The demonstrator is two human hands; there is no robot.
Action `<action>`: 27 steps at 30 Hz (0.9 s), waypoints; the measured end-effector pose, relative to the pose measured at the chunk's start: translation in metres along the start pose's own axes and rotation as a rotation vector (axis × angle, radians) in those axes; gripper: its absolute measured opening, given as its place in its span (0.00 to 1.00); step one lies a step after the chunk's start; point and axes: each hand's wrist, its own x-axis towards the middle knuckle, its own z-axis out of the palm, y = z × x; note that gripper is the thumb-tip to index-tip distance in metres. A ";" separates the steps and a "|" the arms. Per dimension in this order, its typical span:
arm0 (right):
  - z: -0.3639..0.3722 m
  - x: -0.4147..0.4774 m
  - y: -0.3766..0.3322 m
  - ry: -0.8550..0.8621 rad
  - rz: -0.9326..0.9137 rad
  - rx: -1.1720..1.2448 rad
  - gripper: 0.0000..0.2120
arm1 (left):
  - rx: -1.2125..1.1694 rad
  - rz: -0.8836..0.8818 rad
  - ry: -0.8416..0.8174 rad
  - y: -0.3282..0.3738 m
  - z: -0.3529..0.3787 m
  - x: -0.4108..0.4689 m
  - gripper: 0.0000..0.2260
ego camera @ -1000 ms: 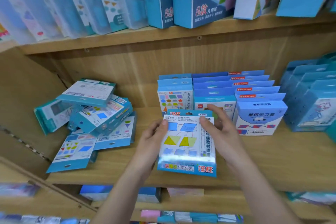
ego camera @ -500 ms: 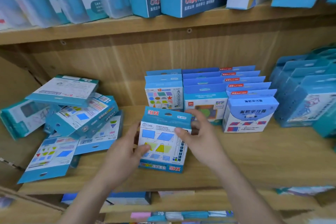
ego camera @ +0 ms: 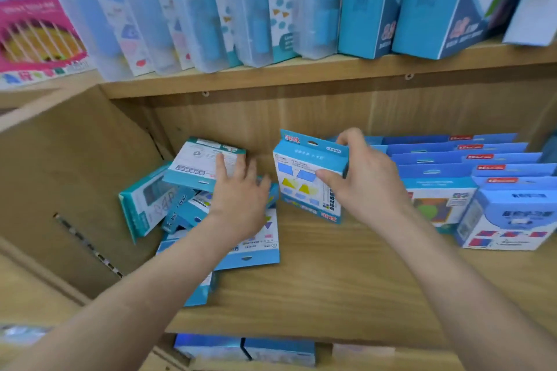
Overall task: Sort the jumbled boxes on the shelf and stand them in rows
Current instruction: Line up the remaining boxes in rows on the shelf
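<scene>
While the right hand (ego camera: 364,181) pinches the upper corner of a blue shape box (ego camera: 304,181), thumb on its face, that box stands near upright toward 12 o'clock on the wooden shelf (ego camera: 331,280), just beside the standing rows (ego camera: 452,159) at 3 o'clock. The left hand (ego camera: 241,190), fingers straight and spread, rests on the top box (ego camera: 199,163) of the jumbled pile (ego camera: 168,199) at 9 o'clock.

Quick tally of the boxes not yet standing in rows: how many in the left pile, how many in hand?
Jumbled in the left pile: 5 visible
Held upright in the right hand: 1 blue box
Total: 6
</scene>
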 end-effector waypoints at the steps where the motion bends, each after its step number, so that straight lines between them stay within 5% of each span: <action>1: 0.004 0.008 -0.006 -0.001 -0.020 -0.042 0.19 | -0.028 -0.030 -0.020 -0.005 0.003 0.001 0.32; 12: 0.063 0.070 -0.009 -0.175 0.004 -0.142 0.17 | -0.072 0.096 0.050 -0.033 0.011 -0.027 0.34; 15: 0.071 0.076 0.000 -0.189 -0.040 -0.346 0.17 | -0.112 0.101 0.062 -0.039 0.010 -0.029 0.33; 19: 0.084 0.078 0.015 -0.042 -0.101 -0.662 0.21 | -0.125 0.113 0.086 -0.045 0.007 -0.029 0.32; 24: 0.093 0.080 0.017 0.038 -0.120 -0.676 0.32 | -0.114 0.123 0.123 -0.048 0.001 -0.034 0.30; 27: 0.081 0.073 0.007 0.093 -0.054 -0.554 0.28 | -0.221 0.076 0.183 -0.053 -0.005 -0.038 0.26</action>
